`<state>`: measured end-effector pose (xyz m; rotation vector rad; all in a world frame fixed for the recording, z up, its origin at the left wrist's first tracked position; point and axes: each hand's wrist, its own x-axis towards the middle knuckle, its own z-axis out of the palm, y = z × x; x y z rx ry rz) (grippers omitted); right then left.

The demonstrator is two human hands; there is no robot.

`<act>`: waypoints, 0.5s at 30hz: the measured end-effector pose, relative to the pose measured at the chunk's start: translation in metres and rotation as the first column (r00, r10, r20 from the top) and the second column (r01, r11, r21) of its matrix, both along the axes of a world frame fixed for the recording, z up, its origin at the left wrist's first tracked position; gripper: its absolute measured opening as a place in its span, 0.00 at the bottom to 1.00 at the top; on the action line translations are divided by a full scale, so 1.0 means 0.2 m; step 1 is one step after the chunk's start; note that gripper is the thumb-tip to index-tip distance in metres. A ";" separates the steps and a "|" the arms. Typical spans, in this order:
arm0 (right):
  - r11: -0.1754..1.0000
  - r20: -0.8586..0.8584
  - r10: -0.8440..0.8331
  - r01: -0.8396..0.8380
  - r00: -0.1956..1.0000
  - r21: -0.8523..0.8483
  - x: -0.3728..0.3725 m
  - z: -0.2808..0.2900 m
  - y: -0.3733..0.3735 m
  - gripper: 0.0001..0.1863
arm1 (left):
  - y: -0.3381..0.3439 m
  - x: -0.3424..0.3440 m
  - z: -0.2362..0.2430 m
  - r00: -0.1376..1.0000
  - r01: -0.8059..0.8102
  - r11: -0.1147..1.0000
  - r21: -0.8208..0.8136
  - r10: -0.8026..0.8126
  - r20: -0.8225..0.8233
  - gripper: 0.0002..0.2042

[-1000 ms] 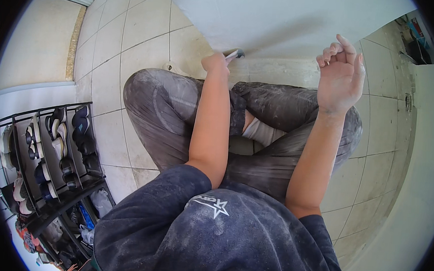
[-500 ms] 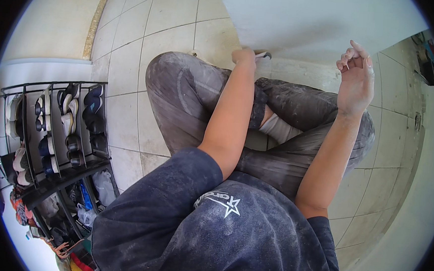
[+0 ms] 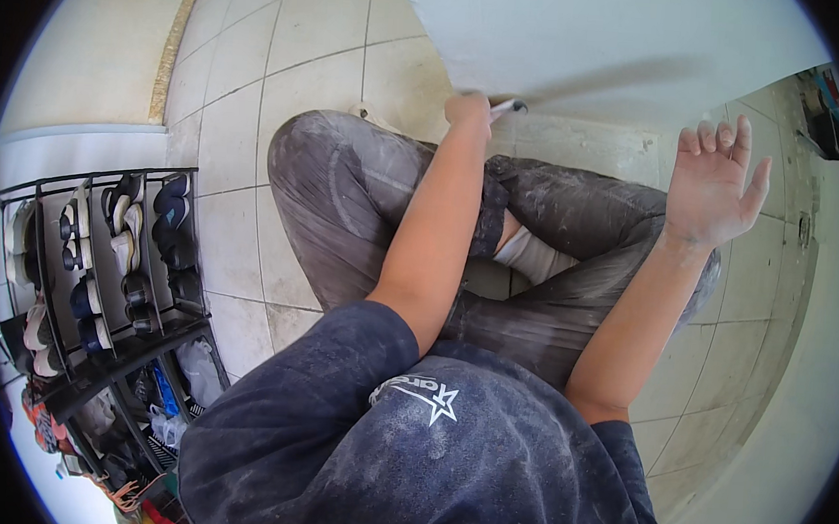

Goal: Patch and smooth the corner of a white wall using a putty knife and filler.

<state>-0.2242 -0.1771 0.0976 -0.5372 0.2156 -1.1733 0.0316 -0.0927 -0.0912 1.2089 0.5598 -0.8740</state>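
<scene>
- Head view: left hand (image 3: 469,109) is gripping a slim whitish tool with a dark rounded tip (image 3: 504,107); fingers are hiding the near end, exact kind unclear.
- Tool is sitting by the lower edge of the smooth white wall surface (image 3: 596,42); can't tell if touching.
- Dusty right hand (image 3: 717,189) is hovering palm-up, fingers loosely spread.
- Black metal shoe rack (image 3: 120,364) is running into the dark lens rim, lower contents jumbling.
</scene>
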 end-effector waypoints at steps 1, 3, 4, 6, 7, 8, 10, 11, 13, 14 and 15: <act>1.000 0.057 0.024 -0.024 0.998 -0.016 0.00 0.00 0.00 0.26 | 0.00 0.00 0.00 0.996 0.068 0.993 0.093 -0.072 0.047 0.13; 0.998 0.120 0.061 -0.057 0.991 -0.038 0.00 0.00 -0.01 0.26 | -0.01 -0.02 0.00 0.986 0.118 0.976 0.184 -0.137 0.093 0.13; 0.996 0.142 0.085 -0.079 0.986 -0.045 0.00 -0.01 -0.01 0.26 | -0.02 -0.05 0.01 0.983 0.077 0.967 0.243 -0.114 0.142 0.14; 0.993 0.158 0.107 -0.099 0.982 -0.060 0.02 -0.02 -0.01 0.26 | -0.03 -0.09 0.03 0.978 0.037 0.956 0.292 -0.095 0.186 0.15; 0.997 0.099 0.079 -0.076 0.992 -0.030 0.02 -0.02 -0.01 0.25 | -0.03 -0.10 0.04 0.969 0.057 0.945 0.323 -0.130 0.210 0.13; 0.997 0.057 0.083 -0.083 0.995 -0.009 0.02 -0.03 -0.01 0.25 | -0.04 -0.11 0.06 0.957 0.075 0.935 0.348 -0.166 0.239 0.12; 0.999 0.030 0.037 -0.037 0.999 0.001 0.02 -0.03 0.00 0.25 | -0.04 -0.11 0.07 0.972 0.040 0.975 0.218 -0.089 0.218 0.13; 0.999 0.042 0.037 -0.037 0.998 0.006 0.01 -0.03 -0.01 0.24 | -0.04 -0.11 0.07 0.981 0.001 0.996 0.086 -0.018 0.195 0.13; 0.999 0.061 0.026 -0.027 0.998 0.019 0.00 -0.02 -0.02 0.24 | -0.04 -0.08 0.07 0.985 0.050 0.993 0.103 -0.066 0.157 0.14; 0.999 0.109 0.019 -0.022 0.994 0.025 0.00 -0.02 -0.02 0.23 | -0.05 -0.07 0.05 0.985 0.085 0.993 0.088 -0.097 0.145 0.15; 0.998 0.103 0.054 -0.057 0.993 0.022 0.00 -0.03 -0.02 0.23 | -0.05 -0.07 0.04 0.988 0.075 0.991 0.114 -0.089 0.122 0.15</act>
